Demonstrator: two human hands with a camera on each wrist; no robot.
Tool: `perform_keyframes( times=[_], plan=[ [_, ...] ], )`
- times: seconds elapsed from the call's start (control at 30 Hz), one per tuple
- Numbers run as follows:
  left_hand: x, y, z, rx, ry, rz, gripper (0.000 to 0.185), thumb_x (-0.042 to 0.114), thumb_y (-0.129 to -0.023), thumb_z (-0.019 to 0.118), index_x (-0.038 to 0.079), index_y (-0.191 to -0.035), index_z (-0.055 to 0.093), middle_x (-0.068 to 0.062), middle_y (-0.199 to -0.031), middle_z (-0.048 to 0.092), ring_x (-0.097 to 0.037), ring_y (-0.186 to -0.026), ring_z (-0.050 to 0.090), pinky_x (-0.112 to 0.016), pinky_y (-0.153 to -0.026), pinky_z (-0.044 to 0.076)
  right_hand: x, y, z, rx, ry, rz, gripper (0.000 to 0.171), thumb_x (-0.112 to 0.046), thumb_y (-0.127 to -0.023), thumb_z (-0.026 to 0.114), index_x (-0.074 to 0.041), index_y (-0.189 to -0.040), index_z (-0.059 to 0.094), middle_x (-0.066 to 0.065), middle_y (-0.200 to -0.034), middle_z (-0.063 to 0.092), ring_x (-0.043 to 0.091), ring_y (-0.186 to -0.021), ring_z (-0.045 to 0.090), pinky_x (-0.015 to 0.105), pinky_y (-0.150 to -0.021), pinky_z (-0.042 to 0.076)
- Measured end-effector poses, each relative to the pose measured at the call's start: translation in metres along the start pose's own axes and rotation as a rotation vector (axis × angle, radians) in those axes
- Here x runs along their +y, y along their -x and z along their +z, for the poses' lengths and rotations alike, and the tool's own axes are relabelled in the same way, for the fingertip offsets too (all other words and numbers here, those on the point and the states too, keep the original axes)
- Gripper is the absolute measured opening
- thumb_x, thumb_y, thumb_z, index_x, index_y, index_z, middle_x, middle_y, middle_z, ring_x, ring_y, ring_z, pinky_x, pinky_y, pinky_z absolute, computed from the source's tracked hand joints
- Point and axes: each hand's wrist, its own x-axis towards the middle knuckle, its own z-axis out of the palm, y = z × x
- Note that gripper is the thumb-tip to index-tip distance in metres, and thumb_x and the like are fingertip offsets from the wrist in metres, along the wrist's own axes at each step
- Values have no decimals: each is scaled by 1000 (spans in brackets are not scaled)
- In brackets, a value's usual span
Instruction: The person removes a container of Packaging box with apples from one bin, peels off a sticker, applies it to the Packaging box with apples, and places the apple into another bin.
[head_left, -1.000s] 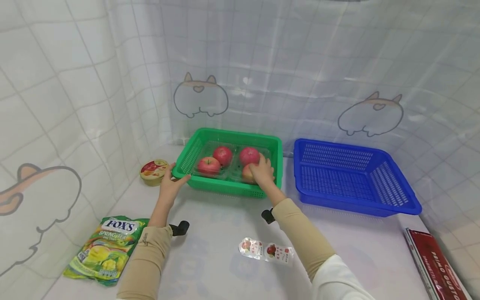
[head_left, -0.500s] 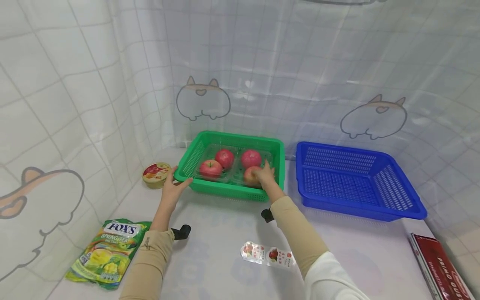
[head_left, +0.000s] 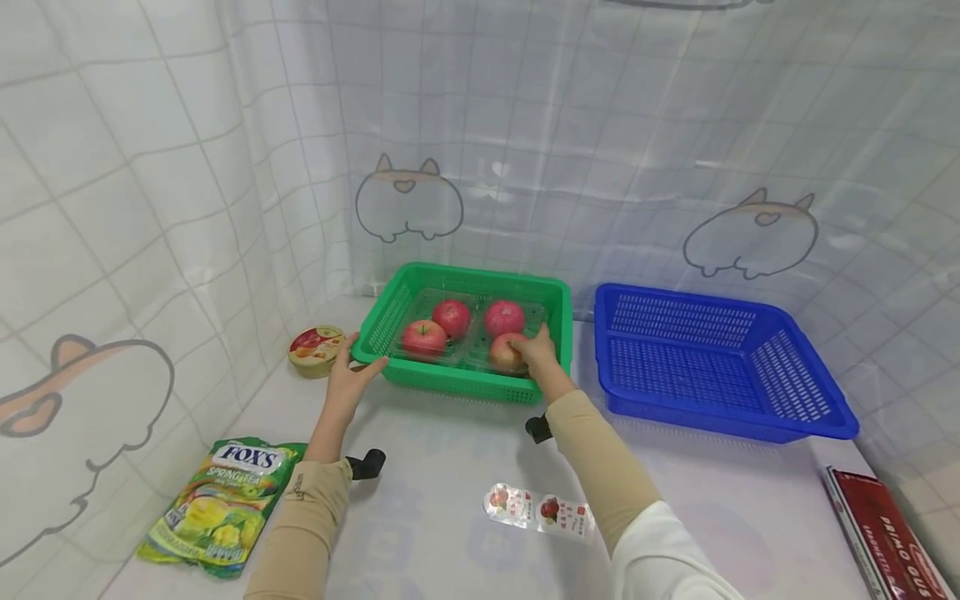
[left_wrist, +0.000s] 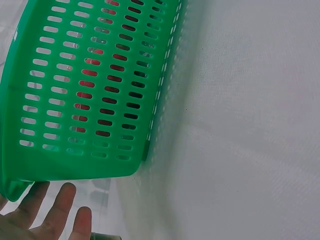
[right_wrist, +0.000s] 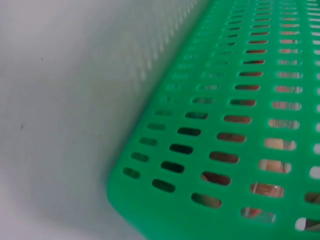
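Observation:
The green basket (head_left: pixel 461 382) stands at the back middle. Inside it, two clear plastic trays hold an apple (head_left: pixel 423 339) and a deep red fruit (head_left: pixel 452 318) on the left, another apple (head_left: pixel 507 353) and a pinkish red fruit (head_left: pixel 504 318) on the right. My left hand (head_left: pixel 348 382) touches the basket's front left corner, thumb at the front rim and fingers at the side; in the left wrist view its fingers (left_wrist: pixel 59 212) are spread below the corner. My right hand (head_left: pixel 542 354) reaches in over the front rim, thumb on the right apple, fingers beside it, partly hidden.
A blue basket (head_left: pixel 611 396) stands to the right. At the left are a round tin (head_left: pixel 316 351) and a green candy bag (head_left: pixel 221 504). A strip of stickers (head_left: pixel 538 510) lies in front, a red spaghetti box (head_left: pixel 888 529) at the right edge. Tiled-pattern curtains enclose the table.
My right hand has shifted right and its fingers have drawn away from the fruits, so more of the right apple shows. The left hand stays at the basket's corner.

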Motion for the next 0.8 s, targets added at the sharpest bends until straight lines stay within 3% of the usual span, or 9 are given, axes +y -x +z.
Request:
perform_keyframes(
  times=[0.07, 0.2, 0.3, 0.47, 0.6, 0.7, 0.8],
  plan=[
    [1, 0, 0, -2, 0, 0, 84, 29, -86, 64, 15, -149, 12, -20, -144, 27, -32, -117, 41, -44, -95, 37, -8, 16, -3, 15, 27, -12, 77, -19, -92, 57, -9, -149, 7, 23, -151, 8, 36, -135, 22, 42, -94, 43],
    [0, 0, -1, -12, 8, -2, 84, 29, -86, 64, 16, -149, 11, -20, -144, 26, -33, -118, 41, -45, -96, 36, -13, 23, -3, 61, 73, -13, 77, -24, -90, 61, -15, -149, 13, 21, -152, 3, 41, -134, 21, 47, -80, 50],
    [0, 0, -1, -19, 9, -3, 85, 29, -86, 64, 16, -150, 10, -20, -144, 26, -33, -118, 41, -45, -97, 36, -15, 24, -4, 73, 90, -27, 76, -26, -90, 60, -20, -149, 14, 18, -153, 5, 40, -131, 29, 47, -73, 52],
    [1, -1, -2, -30, -6, 2, 86, 32, -86, 64, 15, -150, 9, -20, -145, 25, -33, -118, 42, -44, -96, 36, -23, 30, -9, 89, 33, -67, 74, -21, -90, 60, -19, -149, 16, 19, -152, 7, 36, -135, 21, 48, -87, 47],
    [4, -2, -2, -27, -26, 13, 86, 31, -87, 63, 13, -150, 8, -19, -147, 21, -35, -121, 39, -46, -97, 36, -29, 37, -14, 83, -81, -84, 72, -15, -91, 59, -19, -149, 17, 17, -153, 1, 35, -139, 8, 49, -85, 48],
    [11, 2, 1, 38, -91, 2, 86, 28, -86, 63, 12, -149, 7, -21, -149, 14, -38, -130, 28, -52, -102, 29, -34, 43, -19, 64, -148, -90, 72, -13, -91, 58, -21, -149, 17, 14, -154, -1, 34, -138, 11, 49, -81, 50],
    [24, 11, 12, 214, -200, 29, 79, 28, -85, 62, 11, -148, 17, -23, -147, 16, -41, -133, 18, -57, -105, 17, -39, 50, -23, 34, -207, -103, 72, -11, -91, 56, -21, -149, 15, 11, -154, -3, 35, -136, 18, 52, -79, 50]
  ],
)
